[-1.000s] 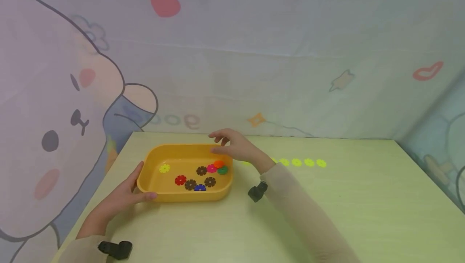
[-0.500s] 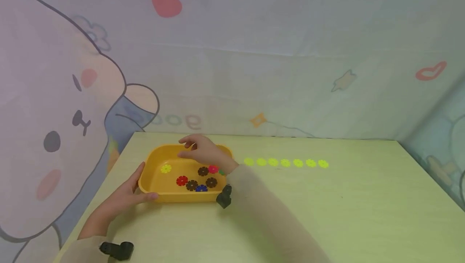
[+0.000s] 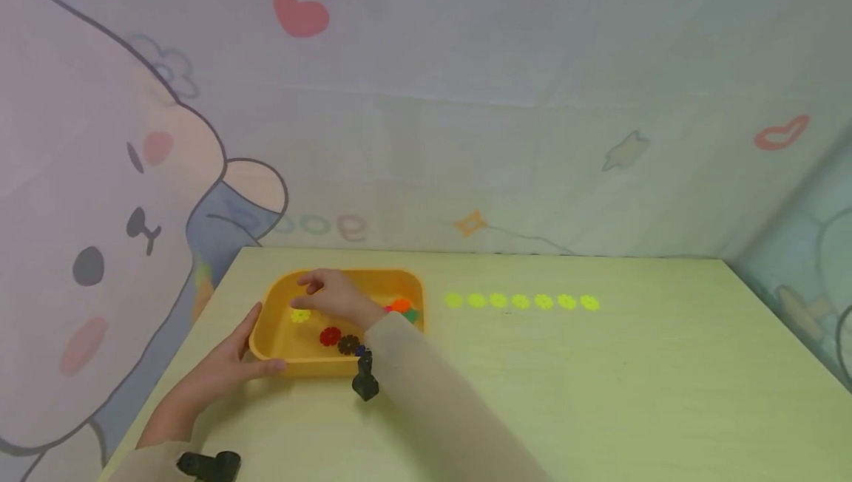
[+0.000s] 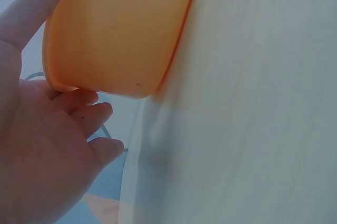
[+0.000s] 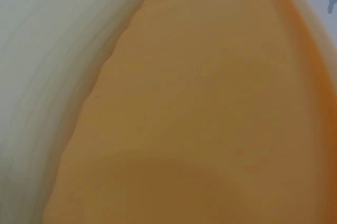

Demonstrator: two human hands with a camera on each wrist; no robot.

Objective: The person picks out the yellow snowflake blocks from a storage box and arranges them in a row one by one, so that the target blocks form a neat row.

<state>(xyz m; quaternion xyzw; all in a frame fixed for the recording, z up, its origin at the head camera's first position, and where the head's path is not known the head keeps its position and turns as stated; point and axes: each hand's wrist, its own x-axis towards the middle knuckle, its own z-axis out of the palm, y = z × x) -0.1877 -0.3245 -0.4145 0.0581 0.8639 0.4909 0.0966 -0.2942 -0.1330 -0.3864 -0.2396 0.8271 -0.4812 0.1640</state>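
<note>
At the left of the table, a yellow plastic tray point(image 3: 326, 369) holds several flower-shaped notched discs. My left hand point(image 3: 226, 364) grips the tray's left end, with the thumb along the front rim; the left wrist view shows its fingers point(image 4: 92, 118) against the tray wall. Inside the tray, my right hand point(image 3: 336, 299) hovers just over a yellow disc point(image 3: 301, 316), fingers bent and apart with nothing seen between them. Closer to me lie a red disc point(image 3: 330, 336) and a brown disc point(image 3: 348, 345). The right wrist view shows only tray wall point(image 5: 184, 87), no hand.
A row of several yellow discs point(image 3: 521, 301) lies flat on the table, right of the tray. An orange disc point(image 3: 401, 305) and a green disc point(image 3: 410, 316) sit at the tray's right end. Behind the table hangs a printed cloth point(image 3: 466, 134).
My right hand has moved left and down, from the tray's right end to above the yellow disc. The row of yellow discs is now uncovered. My left hand stays on the tray.
</note>
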